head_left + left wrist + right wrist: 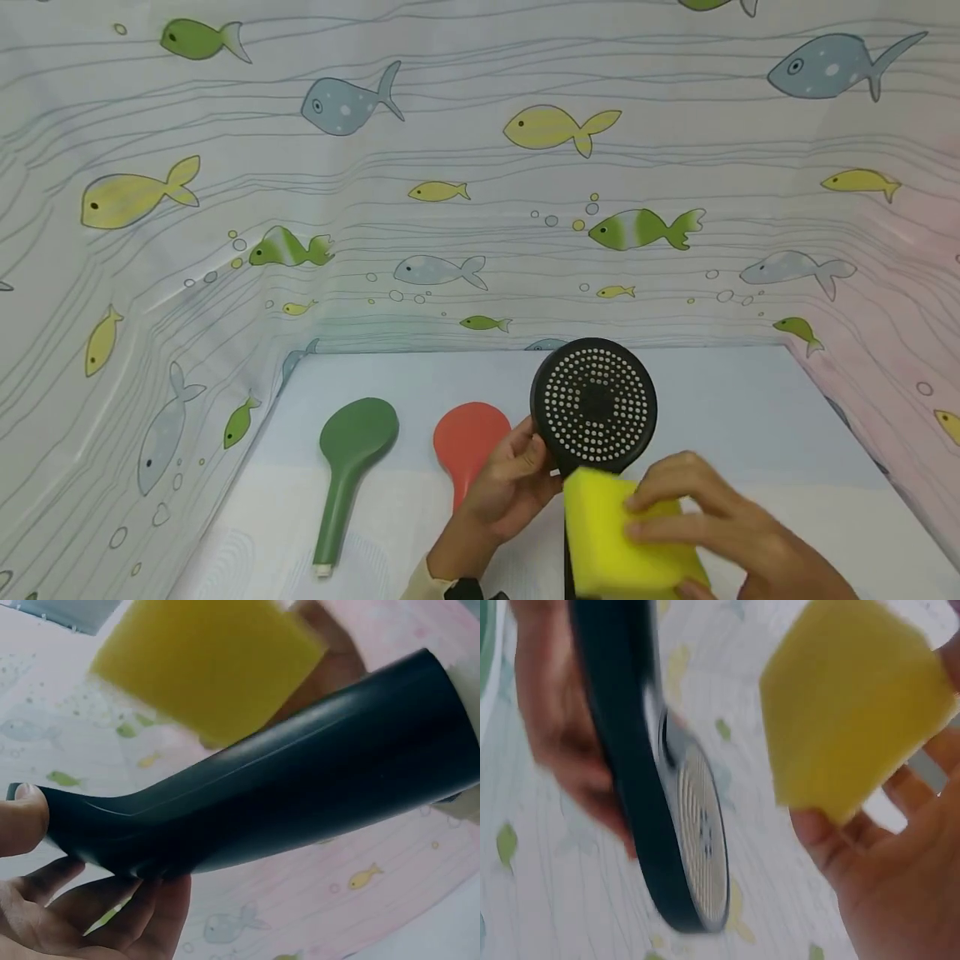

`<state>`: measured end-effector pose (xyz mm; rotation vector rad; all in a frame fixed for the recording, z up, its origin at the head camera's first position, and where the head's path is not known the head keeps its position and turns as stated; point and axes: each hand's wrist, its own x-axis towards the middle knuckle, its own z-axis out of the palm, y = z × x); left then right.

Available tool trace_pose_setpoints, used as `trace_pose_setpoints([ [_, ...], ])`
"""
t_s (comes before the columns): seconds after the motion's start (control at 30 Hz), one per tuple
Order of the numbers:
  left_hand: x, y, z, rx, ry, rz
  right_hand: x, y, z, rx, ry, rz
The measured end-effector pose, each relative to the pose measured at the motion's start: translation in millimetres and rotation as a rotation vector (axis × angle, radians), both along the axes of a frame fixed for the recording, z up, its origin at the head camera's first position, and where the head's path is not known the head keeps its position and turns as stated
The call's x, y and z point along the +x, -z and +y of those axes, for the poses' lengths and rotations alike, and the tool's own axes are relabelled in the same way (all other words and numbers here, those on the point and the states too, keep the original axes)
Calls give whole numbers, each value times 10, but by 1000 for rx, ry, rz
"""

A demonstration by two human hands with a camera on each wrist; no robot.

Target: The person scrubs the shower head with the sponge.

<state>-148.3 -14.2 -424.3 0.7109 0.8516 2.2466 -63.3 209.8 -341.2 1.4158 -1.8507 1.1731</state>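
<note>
A black shower head [593,404] is held up by my left hand [510,483], its nozzle plate facing me in the head view. In the left wrist view the thumb and fingers pinch the head end, and the dark handle [315,765] slants up to the right. My right hand [727,525] grips a thick yellow sponge [622,533] in front of the handle. The right wrist view has the sponge [847,712] beside the shower head [652,825], with a gap between them.
A green shower head [352,467] lies on the white table [262,508] at the left. A red shower head [471,442] lies partly behind my left hand. Fish-patterned sheeting [450,233] walls the back and sides.
</note>
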Motion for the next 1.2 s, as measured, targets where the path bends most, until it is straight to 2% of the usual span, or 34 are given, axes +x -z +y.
trace_pose_setpoints([
  [0.17,44,22,26,-25,35,9,-119,27,137,-123,476,87],
  [0.23,64,30,39,-36,50,21,-171,58,149,-154,603,102],
  [0.33,88,39,63,-54,74,41,-213,116,138,-141,718,89],
  [0.47,106,45,95,-85,89,49,-243,192,97,-86,745,75],
  [0.6,118,49,108,-118,81,40,-254,238,46,-26,741,49],
  [0.7,118,54,112,-133,68,44,-263,249,12,-19,741,38],
  [1.0,89,54,121,-97,75,78,-289,260,-45,-25,809,82],
  [1.2,77,29,126,-111,58,72,-307,261,-37,1,782,117],
])
